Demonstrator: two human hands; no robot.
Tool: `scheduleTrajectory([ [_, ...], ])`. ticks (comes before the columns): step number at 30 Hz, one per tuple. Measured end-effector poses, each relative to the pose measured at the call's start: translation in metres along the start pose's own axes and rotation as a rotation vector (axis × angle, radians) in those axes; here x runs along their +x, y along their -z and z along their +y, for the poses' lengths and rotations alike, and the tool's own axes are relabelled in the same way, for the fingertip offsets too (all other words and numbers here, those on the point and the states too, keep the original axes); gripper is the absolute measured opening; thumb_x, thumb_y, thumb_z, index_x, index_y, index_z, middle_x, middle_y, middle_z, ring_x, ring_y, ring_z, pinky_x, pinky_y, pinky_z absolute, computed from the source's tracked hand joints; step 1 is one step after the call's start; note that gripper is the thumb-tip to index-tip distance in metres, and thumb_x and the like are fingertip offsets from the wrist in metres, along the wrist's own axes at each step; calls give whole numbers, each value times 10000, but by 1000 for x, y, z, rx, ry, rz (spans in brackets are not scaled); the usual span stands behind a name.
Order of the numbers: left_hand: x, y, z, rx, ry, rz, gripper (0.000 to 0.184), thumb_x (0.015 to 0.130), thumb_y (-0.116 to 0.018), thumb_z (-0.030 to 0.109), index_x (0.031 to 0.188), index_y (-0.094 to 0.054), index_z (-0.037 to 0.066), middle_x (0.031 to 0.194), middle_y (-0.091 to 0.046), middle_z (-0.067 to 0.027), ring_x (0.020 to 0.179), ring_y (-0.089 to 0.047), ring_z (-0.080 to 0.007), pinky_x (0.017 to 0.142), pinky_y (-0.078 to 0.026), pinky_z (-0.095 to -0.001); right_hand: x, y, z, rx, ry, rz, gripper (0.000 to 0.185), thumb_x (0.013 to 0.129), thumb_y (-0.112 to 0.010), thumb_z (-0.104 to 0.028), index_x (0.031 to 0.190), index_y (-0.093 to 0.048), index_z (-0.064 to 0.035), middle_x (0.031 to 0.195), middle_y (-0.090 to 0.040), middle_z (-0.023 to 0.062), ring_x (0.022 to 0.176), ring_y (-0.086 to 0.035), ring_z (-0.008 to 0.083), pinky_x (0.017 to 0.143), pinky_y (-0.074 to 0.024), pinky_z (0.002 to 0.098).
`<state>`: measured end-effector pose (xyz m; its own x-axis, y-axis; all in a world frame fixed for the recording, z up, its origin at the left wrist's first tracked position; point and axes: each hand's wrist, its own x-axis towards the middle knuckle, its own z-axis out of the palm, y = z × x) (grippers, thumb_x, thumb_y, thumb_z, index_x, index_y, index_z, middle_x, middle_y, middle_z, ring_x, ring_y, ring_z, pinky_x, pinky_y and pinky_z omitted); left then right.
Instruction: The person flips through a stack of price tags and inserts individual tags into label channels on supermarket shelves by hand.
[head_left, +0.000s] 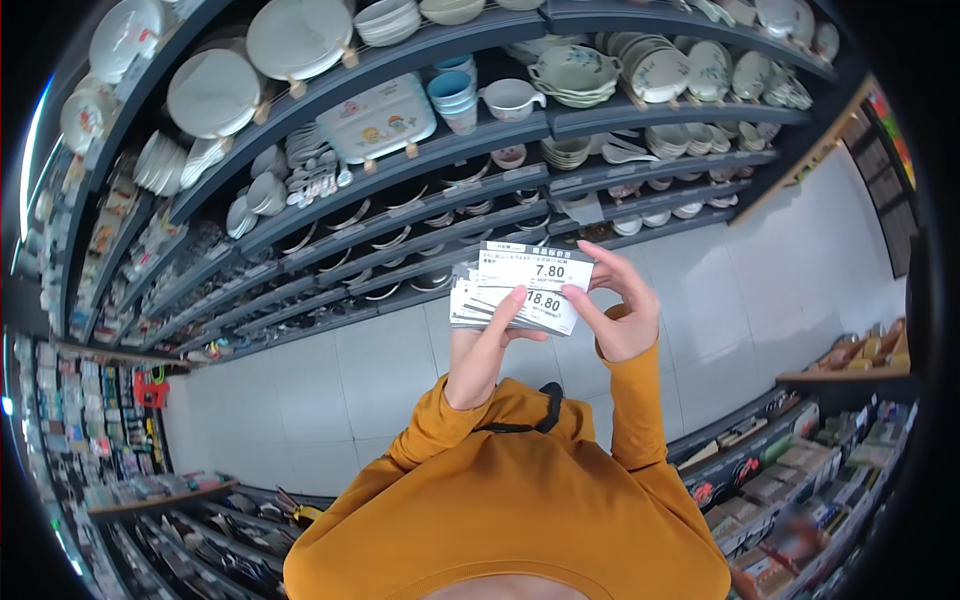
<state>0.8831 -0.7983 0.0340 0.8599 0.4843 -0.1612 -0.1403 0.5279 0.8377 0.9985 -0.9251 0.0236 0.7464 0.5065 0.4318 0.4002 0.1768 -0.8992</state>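
A stack of price tags (500, 312) is held in front of me by my left hand (487, 352), its thumb pressed on top and the fingers beneath. One price tag reading 7.80 (530, 268) lies at the upper side of the stack, and my right hand (625, 305) pinches its right edge between thumb and fingers. Below it shows a price tag reading 18.80 (547, 303), partly covered. More tags stick out at the stack's left side. The small print is too fine to read.
Dark shelves (390, 170) full of tableware rise ahead: white plates (300, 38), a patterned tray (378, 118), blue cups (453, 90) and leaf-patterned bowls (575, 75). Grey floor tiles (300, 400) lie below. Shelves of packaged goods (790, 480) stand at right behind me, and a red stool (151, 388) at left.
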Motion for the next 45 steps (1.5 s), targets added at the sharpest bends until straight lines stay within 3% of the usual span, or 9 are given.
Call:
scheduleTrajectory([
  [5,-12,9,5,31,-30,112,282,952,-564,130,1208,-536,14,1082,-650,-81,902,-658,-170,654,-543,-296,3,-14,7,108,-43,-99,424,794,-713,2,1204,-603,5,942,-688,99,836,-654,136,763,-522,274],
  [9,-14,24,9,17,-26,162,291,955,-559,137,1223,-527,27,1104,-642,-70,925,-648,-161,657,-535,-294,15,-30,7,125,-97,-240,373,806,-714,-36,1162,-615,9,1064,-667,96,908,-647,142,799,-509,272],
  [14,-1,51,5,-17,60,172,316,947,-575,135,1245,-513,46,1112,-640,-65,917,-648,-151,660,-531,-276,22,-48,32,116,-130,-299,349,823,-717,-78,1149,-619,0,1005,-687,90,903,-661,143,810,-514,279],
  [24,56,114,22,-155,121,65,354,941,-563,131,1276,-494,40,1156,-621,-84,986,-636,-170,762,-561,-304,73,-92,74,120,-205,-273,307,848,-697,-74,1130,-593,-12,1039,-679,90,924,-656,134,790,-509,259],
  [34,119,169,48,-91,135,70,341,942,-542,117,1267,-495,25,1187,-616,-118,1004,-646,-213,764,-572,-335,120,-133,103,32,-208,-286,253,871,-676,-83,1096,-589,-5,1049,-647,77,900,-637,120,774,-536,270],
  [38,131,176,48,-47,181,73,351,940,-547,131,1269,-486,26,1209,-604,-129,1039,-637,-220,765,-569,-331,119,-130,125,101,-256,-223,227,885,-652,-76,1091,-592,-3,1037,-634,72,927,-633,129,812,-548,280],
  [41,139,176,42,-46,168,139,353,940,-544,133,1274,-485,33,1226,-591,-127,1063,-622,-218,766,-566,-328,124,-115,137,101,-334,-206,310,879,-658,-64,1176,-581,-22,1072,-641,57,960,-631,145,817,-532,281],
  [45,150,164,27,-138,197,210,357,924,-558,146,1262,-494,48,1195,-598,-103,1109,-590,-230,745,-564,-298,145,-84,136,1,-280,-184,277,889,-640,-64,1162,-616,-31,1026,-642,76,934,-634,159,791,-541,280],
])
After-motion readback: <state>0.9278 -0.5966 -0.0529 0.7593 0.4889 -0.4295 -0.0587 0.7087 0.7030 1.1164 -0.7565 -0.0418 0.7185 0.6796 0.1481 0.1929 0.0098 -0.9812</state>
